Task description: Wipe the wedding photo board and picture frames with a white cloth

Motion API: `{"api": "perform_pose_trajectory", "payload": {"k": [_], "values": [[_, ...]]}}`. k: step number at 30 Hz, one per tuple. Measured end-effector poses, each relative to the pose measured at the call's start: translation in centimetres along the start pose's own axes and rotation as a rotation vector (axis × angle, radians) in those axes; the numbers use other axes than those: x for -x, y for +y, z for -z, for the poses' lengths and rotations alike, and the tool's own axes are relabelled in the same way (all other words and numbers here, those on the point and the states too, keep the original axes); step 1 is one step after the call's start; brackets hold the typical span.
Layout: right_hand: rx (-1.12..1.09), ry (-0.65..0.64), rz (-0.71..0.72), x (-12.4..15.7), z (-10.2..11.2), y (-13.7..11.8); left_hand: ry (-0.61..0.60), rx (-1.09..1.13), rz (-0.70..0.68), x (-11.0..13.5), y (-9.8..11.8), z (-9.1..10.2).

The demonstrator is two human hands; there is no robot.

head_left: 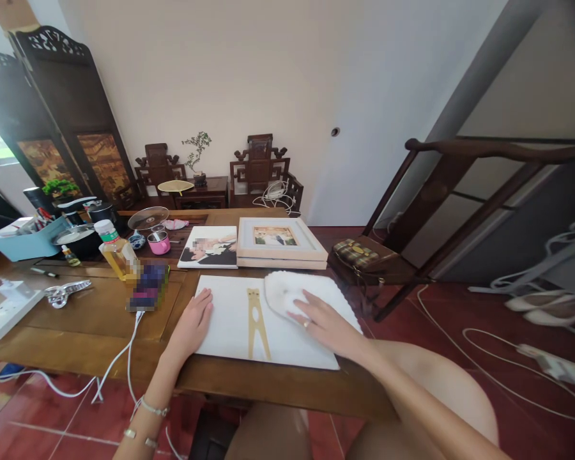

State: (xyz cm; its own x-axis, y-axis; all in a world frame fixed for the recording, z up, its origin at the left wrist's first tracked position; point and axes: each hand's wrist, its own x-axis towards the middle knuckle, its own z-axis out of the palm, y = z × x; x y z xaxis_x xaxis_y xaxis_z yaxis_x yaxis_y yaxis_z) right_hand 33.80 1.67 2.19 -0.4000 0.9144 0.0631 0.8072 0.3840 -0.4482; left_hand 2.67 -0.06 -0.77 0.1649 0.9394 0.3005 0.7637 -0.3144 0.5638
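Note:
A white flat panel (224, 332) lies near the table's front edge. On it lies a tan, two-legged piece (252, 308), like a picture-frame easel stand. My left hand (196, 322) rests on the panel's left edge, fingers stretched out and holding nothing. My right hand (323, 322) lies on a fluffy white cloth (280, 287) with its fingers spread, pressing it against the panel's right part. The cloth reaches over the panel's back right corner. Just beyond the panel are a light wood picture frame (282, 255) and a photo panel (211, 249).
On the table (172, 358) are a phone (148, 287) with a white cable, a bottle (115, 249), a pink cup (159, 243), a power strip (9, 310) and a blue bin (23, 239). A wooden chair (393, 217) bearing a plaid bag (359, 254) stands at right.

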Motion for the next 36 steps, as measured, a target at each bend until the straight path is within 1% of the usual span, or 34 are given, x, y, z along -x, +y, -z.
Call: {"api": "perform_pose_trajectory", "payload": {"k": [3, 6, 8, 9, 11, 13, 17, 20, 22, 24, 26, 29, 33, 36], "values": [[0.035, -0.100, 0.069, 3.8, 0.4, -1.8, -0.004, -0.008, -0.004, 0.0, 0.0, 0.0], [-0.034, -0.242, 0.098, 7.2, 1.7, -3.6, -0.017, -0.018, 0.002, 0.0, -0.1, -0.1], [-0.092, -0.325, 0.068, 8.4, 2.6, -4.0, -0.023, -0.023, 0.002, 0.0, -0.1, -0.2], [-0.116, -0.355, 0.039, 8.5, 2.9, -4.0, -0.025, -0.025, 0.001, 0.0, -0.1, -0.2], [-0.153, -0.370, -0.034, 7.7, 3.1, -3.4, -0.027, -0.029, 0.001, 0.0, -0.1, -0.2], [-0.167, -0.335, -0.075, 5.8, 2.7, -2.3, -0.028, -0.031, 0.000, 0.0, -0.1, -0.1], [-0.131, -0.238, -0.016, 0.5, 1.3, 0.1, -0.023, -0.027, 0.000, 0.0, 0.0, 0.0], [-0.103, -0.176, -0.010, -2.7, 0.7, 1.2, -0.025, -0.021, 0.010, -0.1, -0.1, 0.1], [-0.094, -0.149, 0.003, -3.7, 0.4, 1.3, -0.024, -0.013, 0.015, -0.1, -0.2, 0.1], [-0.088, -0.135, 0.023, -3.7, 0.2, 1.2, -0.022, -0.006, 0.015, -0.1, -0.2, 0.0], [-0.081, -0.132, 0.048, -2.7, 0.1, 0.7, -0.022, -0.004, 0.013, -0.1, -0.2, 0.0], [-0.078, -0.167, 0.068, 0.4, 0.5, -0.5, -0.023, -0.007, 0.012, -0.1, -0.1, 0.0], [-0.102, -0.297, 0.061, 5.7, 2.0, -2.8, -0.026, -0.015, 0.011, -0.1, -0.2, -0.1], [-0.122, -0.412, 0.067, 8.6, 3.3, -4.3, -0.023, -0.012, 0.004, 0.0, -0.3, -0.1]]}}
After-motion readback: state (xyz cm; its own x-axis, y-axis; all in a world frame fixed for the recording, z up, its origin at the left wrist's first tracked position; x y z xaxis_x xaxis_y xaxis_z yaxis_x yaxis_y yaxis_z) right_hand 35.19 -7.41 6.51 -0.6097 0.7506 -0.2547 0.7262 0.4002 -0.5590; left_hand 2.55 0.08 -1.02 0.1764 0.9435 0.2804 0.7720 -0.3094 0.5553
